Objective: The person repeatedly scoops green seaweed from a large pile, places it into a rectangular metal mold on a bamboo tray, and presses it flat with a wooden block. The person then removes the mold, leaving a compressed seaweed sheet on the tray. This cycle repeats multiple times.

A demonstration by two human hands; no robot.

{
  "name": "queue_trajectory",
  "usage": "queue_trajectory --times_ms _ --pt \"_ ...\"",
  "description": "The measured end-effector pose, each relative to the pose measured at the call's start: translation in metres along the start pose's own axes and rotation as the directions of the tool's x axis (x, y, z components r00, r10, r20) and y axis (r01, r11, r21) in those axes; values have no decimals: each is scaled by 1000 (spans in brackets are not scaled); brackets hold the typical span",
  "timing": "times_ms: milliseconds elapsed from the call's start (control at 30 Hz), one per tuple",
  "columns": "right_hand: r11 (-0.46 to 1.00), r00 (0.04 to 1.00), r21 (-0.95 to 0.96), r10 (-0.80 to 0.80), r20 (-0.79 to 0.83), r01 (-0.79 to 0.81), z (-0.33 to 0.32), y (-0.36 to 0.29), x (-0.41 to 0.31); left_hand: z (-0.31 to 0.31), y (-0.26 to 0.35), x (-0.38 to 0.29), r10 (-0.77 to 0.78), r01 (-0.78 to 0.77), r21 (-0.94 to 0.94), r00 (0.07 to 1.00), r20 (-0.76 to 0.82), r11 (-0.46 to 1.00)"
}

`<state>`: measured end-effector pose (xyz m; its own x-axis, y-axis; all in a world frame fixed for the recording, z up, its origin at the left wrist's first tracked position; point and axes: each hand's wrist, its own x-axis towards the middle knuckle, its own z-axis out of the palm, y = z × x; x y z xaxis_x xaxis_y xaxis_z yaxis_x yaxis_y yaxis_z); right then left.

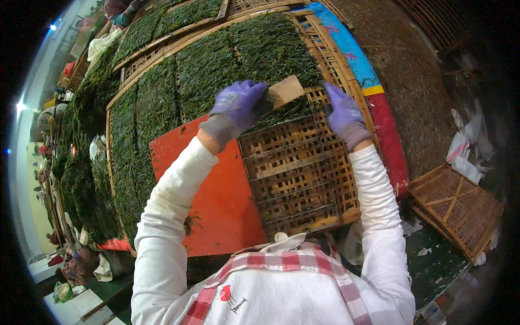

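My left hand (239,102), in a purple glove with a grey cuff, grips a flat wooden block (287,91) over a layer of dark green seaweed. My right hand (343,111), gloved alike, is at the right side of a thin metal frame (288,199); its fingertips are dark and blurred, so its hold is unclear. Crosswise bars divide this frame, which lies on a woven bamboo tray (339,73). Between the hands, loose seaweed (286,113) covers the frame's far end. Flattened seaweed sheets (211,73) spread over the tray's far and left parts.
An orange-red board (223,203) lies left of the metal frame. Beyond the tray's left edge is a large seaweed heap (77,162). Woven racks (459,211) stand at right, past a blue and red covering (386,134). Another person's sleeve (121,18) shows at top left.
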<state>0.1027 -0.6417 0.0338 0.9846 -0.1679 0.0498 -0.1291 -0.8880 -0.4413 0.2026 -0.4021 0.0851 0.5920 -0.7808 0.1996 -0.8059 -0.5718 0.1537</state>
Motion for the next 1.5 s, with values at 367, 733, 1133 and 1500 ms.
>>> queue_trajectory --times_ms 367,733,1133,1500 --pt "987 990 91 125 59 -131 8 68 -68 52 29 34 -44 -48 186 888 458 981" --pt "920 990 369 -102 -96 131 2 71 -87 79 26 21 -166 124 127 898 408 984" --pt "997 996 41 -61 63 58 24 -69 -107 -92 -268 -397 -718 737 -25 649 -251 675" --pt "723 807 365 484 338 -587 135 -430 -165 -97 -506 -871 -921 890 246 -386 -48 -385"
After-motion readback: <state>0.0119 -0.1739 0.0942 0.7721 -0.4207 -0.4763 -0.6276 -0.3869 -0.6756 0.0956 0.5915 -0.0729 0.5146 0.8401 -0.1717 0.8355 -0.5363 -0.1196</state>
